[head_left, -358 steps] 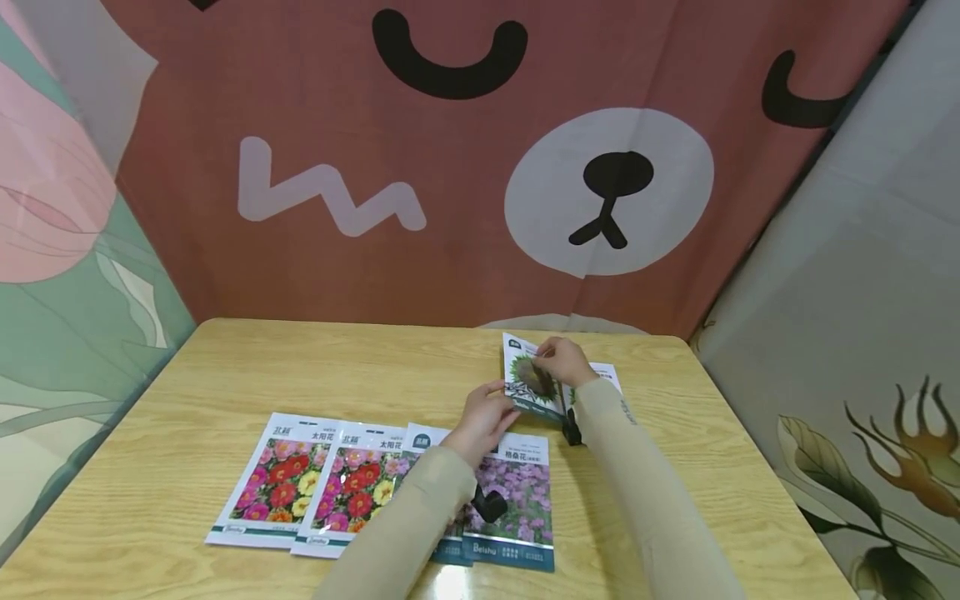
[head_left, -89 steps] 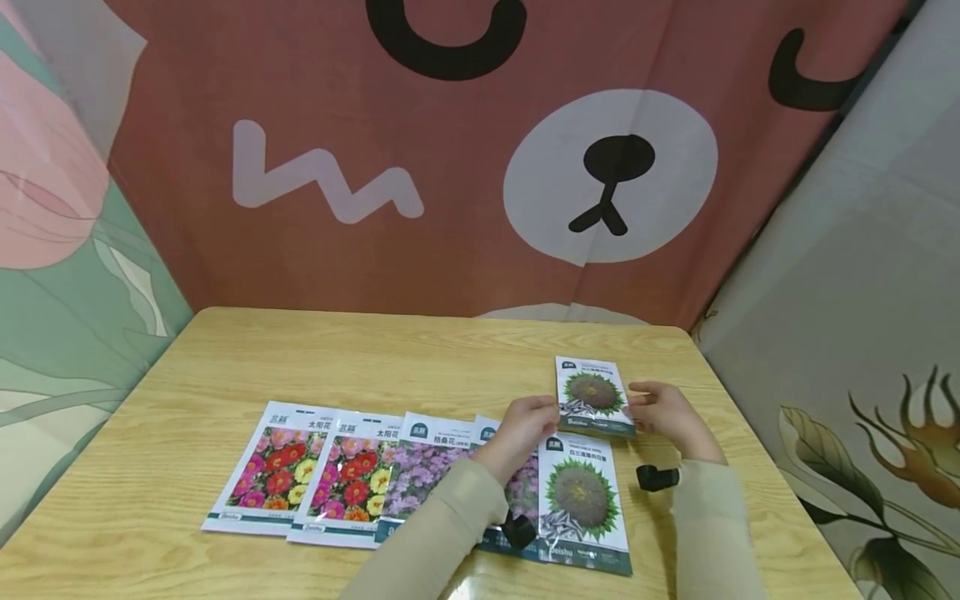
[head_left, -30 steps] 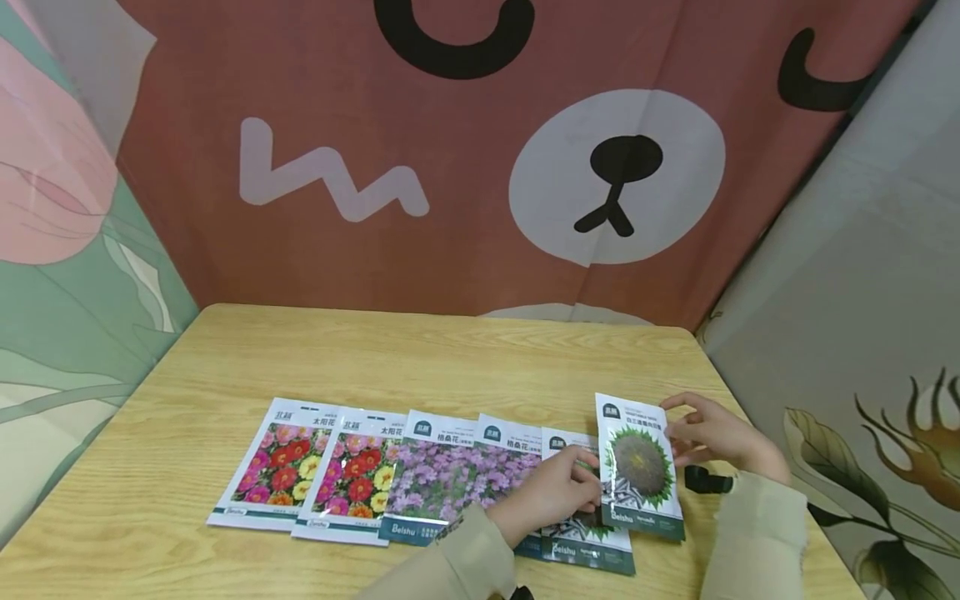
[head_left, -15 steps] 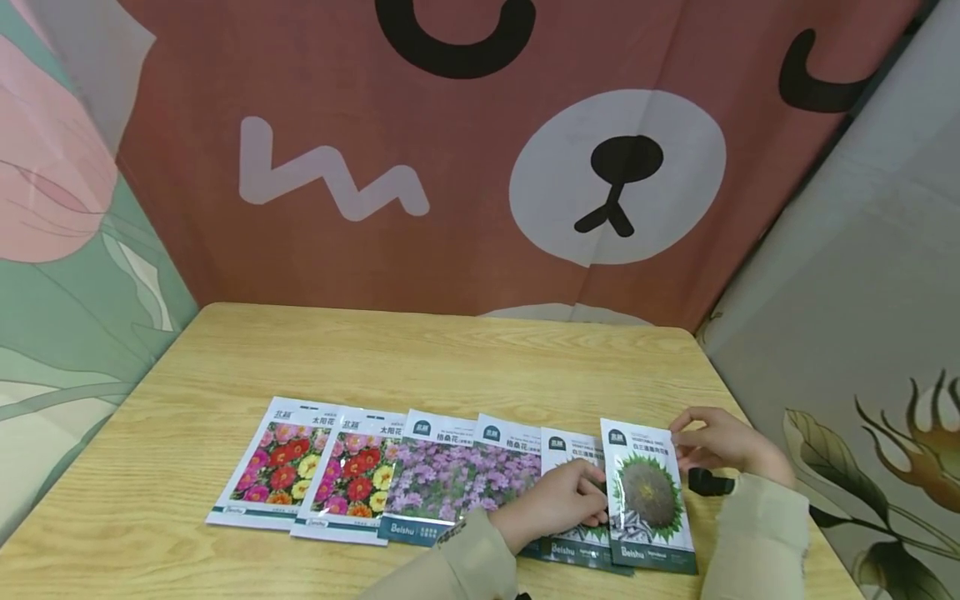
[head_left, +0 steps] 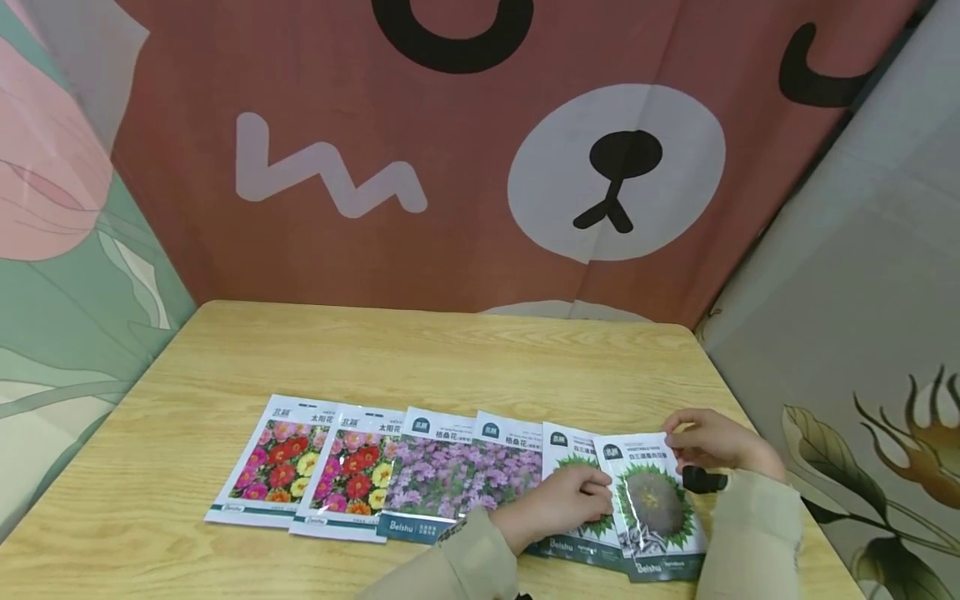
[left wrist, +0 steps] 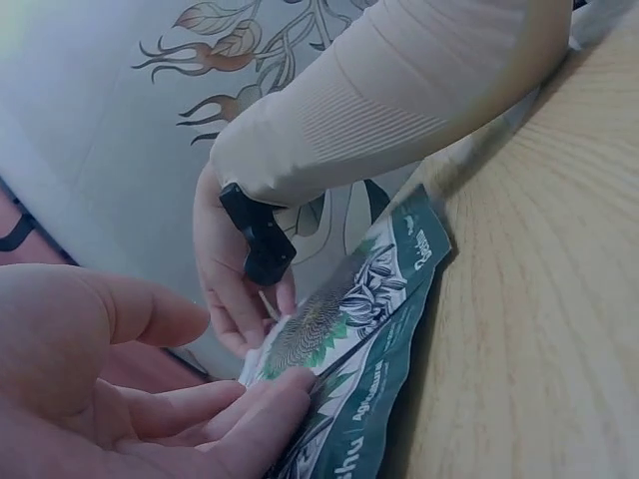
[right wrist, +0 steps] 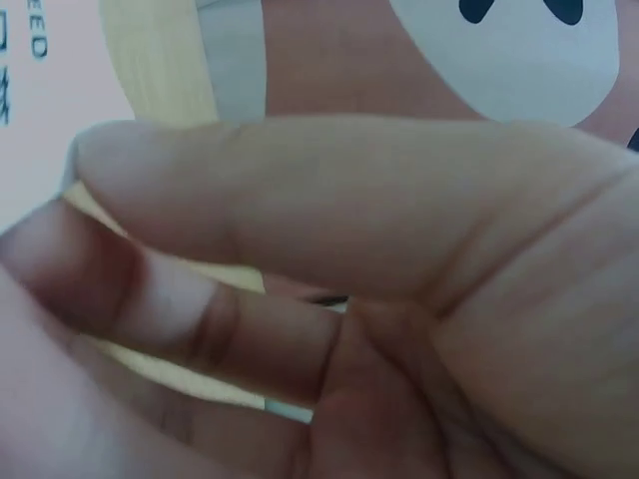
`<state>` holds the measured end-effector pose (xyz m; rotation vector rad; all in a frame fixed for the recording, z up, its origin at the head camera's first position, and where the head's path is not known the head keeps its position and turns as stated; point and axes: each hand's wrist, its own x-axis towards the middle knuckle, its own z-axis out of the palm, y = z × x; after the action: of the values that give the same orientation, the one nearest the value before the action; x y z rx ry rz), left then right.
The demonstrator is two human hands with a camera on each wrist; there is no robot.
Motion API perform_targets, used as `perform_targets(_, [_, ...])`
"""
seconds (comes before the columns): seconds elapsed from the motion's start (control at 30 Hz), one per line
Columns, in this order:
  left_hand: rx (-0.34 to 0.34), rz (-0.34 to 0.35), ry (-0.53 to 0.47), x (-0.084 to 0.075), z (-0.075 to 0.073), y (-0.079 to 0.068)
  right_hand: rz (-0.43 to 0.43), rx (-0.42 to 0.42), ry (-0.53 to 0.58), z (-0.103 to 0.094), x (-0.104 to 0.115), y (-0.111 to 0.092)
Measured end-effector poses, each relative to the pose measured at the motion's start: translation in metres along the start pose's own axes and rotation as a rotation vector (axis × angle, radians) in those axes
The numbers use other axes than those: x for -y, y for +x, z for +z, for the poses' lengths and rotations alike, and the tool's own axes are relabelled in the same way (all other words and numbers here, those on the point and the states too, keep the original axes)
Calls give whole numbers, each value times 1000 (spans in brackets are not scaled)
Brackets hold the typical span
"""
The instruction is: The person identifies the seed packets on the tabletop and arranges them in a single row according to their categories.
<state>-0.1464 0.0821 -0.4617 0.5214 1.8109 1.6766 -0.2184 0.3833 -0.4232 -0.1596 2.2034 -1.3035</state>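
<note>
A sunflower seed packet [head_left: 654,504] lies at the right end of a row, slightly tilted, its left edge over a matching sunflower packet [head_left: 567,546]. My right hand [head_left: 716,442] pinches its upper right corner between thumb and index finger; the right wrist view shows the thumb [right wrist: 250,190] at the white edge. My left hand [head_left: 562,504] rests on the matching packet, covering part of its picture. In the left wrist view the left fingers [left wrist: 250,424] lie extended against the packets, near where the two overlap.
Leftward, the row continues with two purple-flower packets [head_left: 427,475] and two packets of red, pink and yellow flowers [head_left: 281,467], each overlapping its neighbour. They lie on a wooden table [head_left: 360,350]. Printed curtains [head_left: 450,250] hang behind and at both sides.
Over the last second the right hand has lowered the rightmost sunflower packet from above the row down beside its match. The packet now leans left, overlapping it. My left hand stays nearly in place.
</note>
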Motion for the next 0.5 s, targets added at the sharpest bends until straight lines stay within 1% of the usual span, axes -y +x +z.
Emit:
perform_targets(0.1, [3,8,55,0,-1,0,9,-1,14,-3,-4,-1])
perform_targets(0.2, [-20,27,108,0,0,2,46,-46,-21,-4,-7,-3])
perform_targets(0.33, [-16,38,133,1,-1,3,87,-97,-75,-4,-8,-3])
perform_targets(0.5, [16,33,142,4,-3,3,135,-166,-110,0,-7,-1])
